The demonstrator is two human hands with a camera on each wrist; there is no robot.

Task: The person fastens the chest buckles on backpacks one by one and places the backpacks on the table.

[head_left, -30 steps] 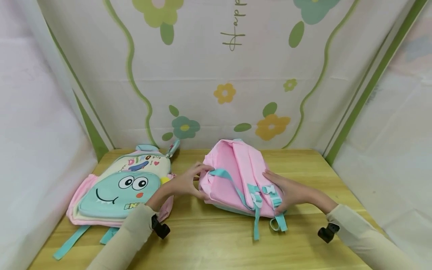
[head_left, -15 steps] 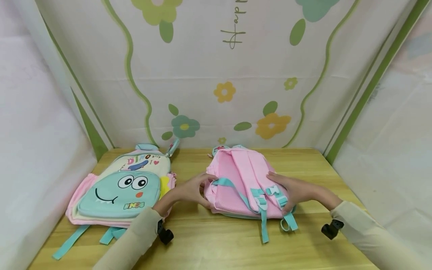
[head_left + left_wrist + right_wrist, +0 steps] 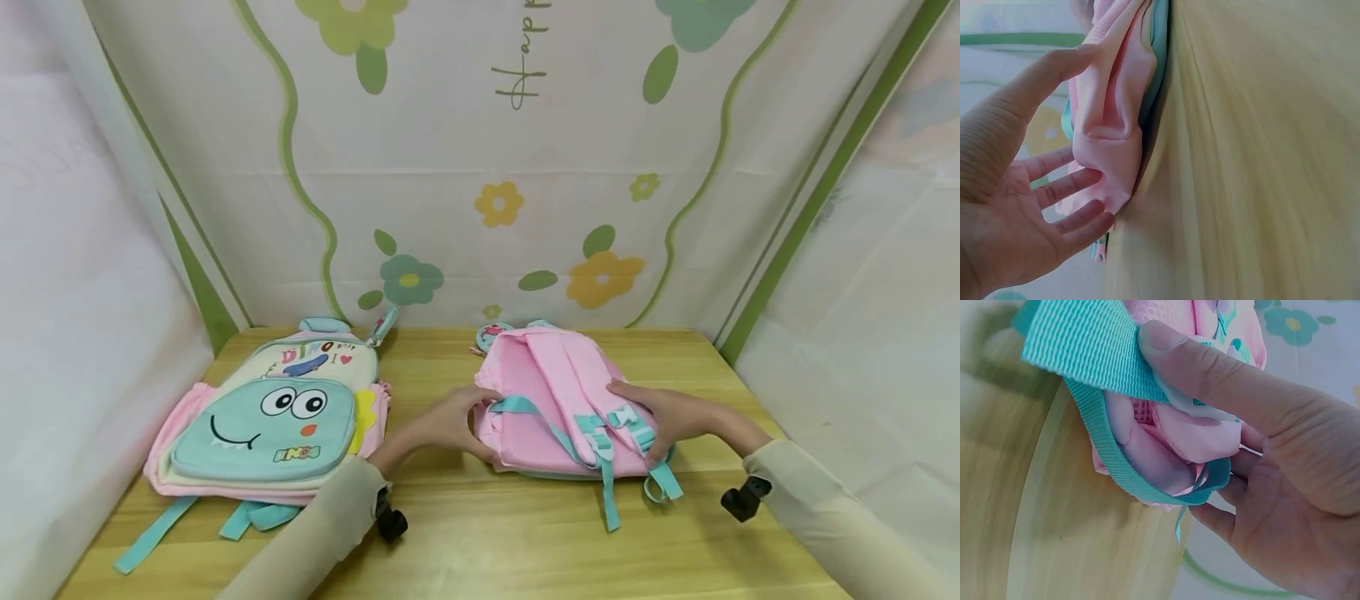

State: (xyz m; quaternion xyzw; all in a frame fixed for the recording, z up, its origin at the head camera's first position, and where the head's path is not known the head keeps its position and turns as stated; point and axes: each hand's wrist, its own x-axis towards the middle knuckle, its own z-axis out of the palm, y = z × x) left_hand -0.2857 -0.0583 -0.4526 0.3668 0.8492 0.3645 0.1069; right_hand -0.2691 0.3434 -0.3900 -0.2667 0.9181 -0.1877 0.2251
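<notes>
A pink backpack (image 3: 536, 446) with turquoise straps lies on the table, its padded back and shoulder straps facing up. My left hand (image 3: 453, 422) is at its left side; in the left wrist view the fingers (image 3: 1069, 186) are spread and nearly straight, touching the pink side fabric. My right hand (image 3: 678, 417) holds the opposite side near the strap buckles. In the right wrist view its thumb (image 3: 1210, 372) presses on the turquoise webbing (image 3: 1094, 347), while the other fingers go behind the bag, tips partly hidden. The bag's front faces down, out of sight.
A second backpack (image 3: 262, 429), with a smiling dinosaur face, lies front up on the left of the wooden table (image 3: 525, 542). Its turquoise straps stick out toward the near edge. A flower-print cloth (image 3: 450, 150) stands behind the table, with white sheets at both sides.
The pink backpack has slid right with both hands, and its top end has sunk lower. A small round tag at its top has come into view. The dinosaur backpack stays put.
</notes>
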